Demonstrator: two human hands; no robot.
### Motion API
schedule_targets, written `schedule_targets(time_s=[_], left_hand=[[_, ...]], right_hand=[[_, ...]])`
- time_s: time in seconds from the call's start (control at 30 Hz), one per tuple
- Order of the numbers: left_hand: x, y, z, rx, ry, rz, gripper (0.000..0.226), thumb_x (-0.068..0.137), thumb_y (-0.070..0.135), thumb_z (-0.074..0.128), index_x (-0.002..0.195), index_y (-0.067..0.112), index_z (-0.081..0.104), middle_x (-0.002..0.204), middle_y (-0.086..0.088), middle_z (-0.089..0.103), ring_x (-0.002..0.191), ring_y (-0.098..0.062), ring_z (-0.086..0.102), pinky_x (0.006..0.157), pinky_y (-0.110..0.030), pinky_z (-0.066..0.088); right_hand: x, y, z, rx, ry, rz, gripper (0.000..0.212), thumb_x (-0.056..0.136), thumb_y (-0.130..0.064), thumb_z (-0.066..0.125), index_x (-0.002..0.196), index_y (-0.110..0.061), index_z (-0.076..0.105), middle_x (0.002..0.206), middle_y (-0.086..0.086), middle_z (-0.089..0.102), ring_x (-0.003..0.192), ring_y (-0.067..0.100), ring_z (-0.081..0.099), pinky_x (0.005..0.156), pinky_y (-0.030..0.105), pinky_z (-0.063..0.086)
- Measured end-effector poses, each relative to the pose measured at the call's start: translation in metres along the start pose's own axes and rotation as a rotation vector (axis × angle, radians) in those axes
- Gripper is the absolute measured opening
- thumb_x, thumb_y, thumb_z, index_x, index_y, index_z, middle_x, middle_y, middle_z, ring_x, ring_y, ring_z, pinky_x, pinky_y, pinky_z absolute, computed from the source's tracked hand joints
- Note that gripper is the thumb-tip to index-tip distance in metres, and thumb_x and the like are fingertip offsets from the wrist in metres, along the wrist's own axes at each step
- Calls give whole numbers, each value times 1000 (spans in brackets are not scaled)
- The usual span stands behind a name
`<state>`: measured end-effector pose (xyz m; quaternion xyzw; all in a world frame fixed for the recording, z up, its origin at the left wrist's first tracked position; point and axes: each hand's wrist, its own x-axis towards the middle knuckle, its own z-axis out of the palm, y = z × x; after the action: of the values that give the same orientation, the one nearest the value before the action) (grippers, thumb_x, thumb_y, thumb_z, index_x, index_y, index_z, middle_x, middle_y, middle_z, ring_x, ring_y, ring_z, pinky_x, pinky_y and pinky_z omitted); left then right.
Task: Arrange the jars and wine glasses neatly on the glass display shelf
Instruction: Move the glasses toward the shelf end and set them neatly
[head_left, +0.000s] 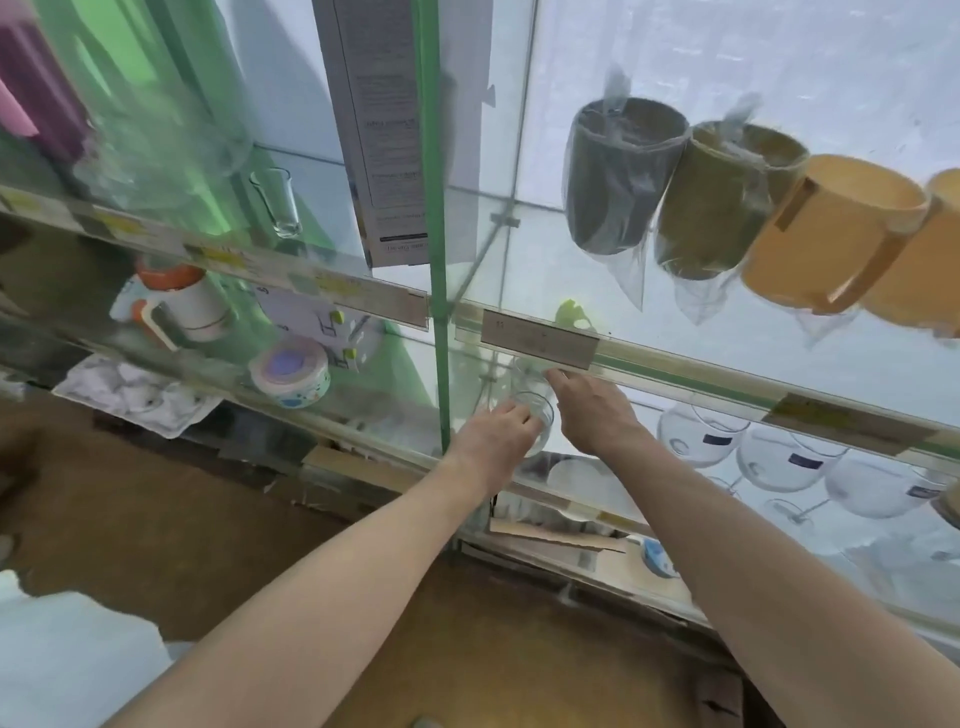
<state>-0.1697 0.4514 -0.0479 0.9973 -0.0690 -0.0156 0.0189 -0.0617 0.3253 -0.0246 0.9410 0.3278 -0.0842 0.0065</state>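
Note:
A clear glass jar (540, 415) stands on the lower glass shelf (582, 506), just right of the green upright post. My left hand (498, 431) grips its near left side. My right hand (592, 410) reaches in beside it, fingers stretched toward a second clear jar (527, 371) behind the first; whether they touch it I cannot tell. Three round wine glasses (779, 457) with dark labels lie tilted farther right on the same shelf. The upper shelf rail (675, 364) with a brown label strip hides the tops of the jars.
Above, bagged dark and olive cups (623, 176) and orange mugs (831, 239) line the upper shelf. A white box (384, 130) stands by the green post (439, 312). To the left are a small glass (278, 202), an orange-lidded cup (182, 301) and a pastel bowl (291, 371).

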Motion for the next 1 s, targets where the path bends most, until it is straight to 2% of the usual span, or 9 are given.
schedule_targets(time_s=[0.17, 0.27, 0.37, 0.43, 0.53, 0.7, 0.8, 0.9, 1.0], left_hand=[[9, -8, 7, -52, -1, 36, 62, 89, -12, 64, 145, 8, 48, 138, -9, 58, 131, -27, 52, 110, -36, 49], [12, -11, 6, -49, 11, 44, 53, 93, -14, 58, 142, 5, 53, 136, -10, 60, 132, -26, 53, 112, -33, 46], [16, -14, 4, 22, -35, 59, 40, 93, -13, 59, 127, 6, 64, 122, -12, 68, 119, -28, 63, 104, -36, 53], [19, -16, 4, 27, -68, 37, 34, 93, -14, 59, 118, 7, 68, 113, -12, 69, 110, -30, 68, 96, -39, 57], [24, -16, 2, 14, -100, 28, 33, 94, -15, 57, 115, 6, 70, 112, -13, 68, 104, -30, 70, 93, -38, 59], [32, -21, 0, -12, -124, 54, 32, 96, -12, 56, 114, 8, 73, 110, -8, 74, 105, -25, 71, 93, -34, 59], [34, -21, -4, 6, -187, 55, 25, 101, -4, 56, 113, 11, 73, 110, -4, 73, 102, -23, 71, 88, -30, 58], [36, -26, -5, 16, -223, 25, 20, 101, 3, 60, 104, 19, 72, 108, -3, 73, 95, -26, 73, 83, -37, 61], [37, -29, -5, -12, -254, 13, 18, 101, 3, 60, 103, 18, 72, 108, -4, 74, 97, -26, 72, 85, -38, 59]], right_hand=[[18, 2, 10, 53, -37, 31, 33, 88, 6, 45, 104, -22, 50, 105, 8, 71, 92, 35, 66, 67, 36, 44], [18, 1, 11, 72, 4, 11, 34, 88, 9, 48, 106, -19, 57, 104, 9, 71, 92, 36, 67, 70, 37, 49], [8, 1, 13, 60, 85, -11, 31, 86, 9, 52, 104, -14, 57, 101, 9, 69, 95, 38, 68, 73, 41, 54], [-2, 0, 13, 35, 125, -1, 28, 85, 10, 53, 101, -12, 58, 102, 11, 68, 95, 38, 66, 71, 41, 51], [-21, -2, 13, 33, 137, 32, 27, 86, 11, 53, 103, -9, 60, 104, 10, 64, 97, 35, 64, 67, 39, 45], [-47, -1, 19, 34, 146, 43, 27, 86, 10, 54, 101, -10, 63, 98, 8, 66, 85, 34, 69, 61, 35, 41], [-57, 2, 23, 61, 146, 53, 24, 87, 10, 54, 99, -9, 64, 97, 8, 68, 81, 34, 69, 61, 35, 41], [-63, 0, 29, 107, 149, 64, 21, 87, 9, 55, 96, -8, 62, 94, 8, 66, 79, 36, 68, 61, 36, 40], [-64, -3, 35, 127, 176, 67, 17, 87, 7, 60, 93, -9, 62, 87, 7, 65, 76, 35, 67, 59, 35, 38]])
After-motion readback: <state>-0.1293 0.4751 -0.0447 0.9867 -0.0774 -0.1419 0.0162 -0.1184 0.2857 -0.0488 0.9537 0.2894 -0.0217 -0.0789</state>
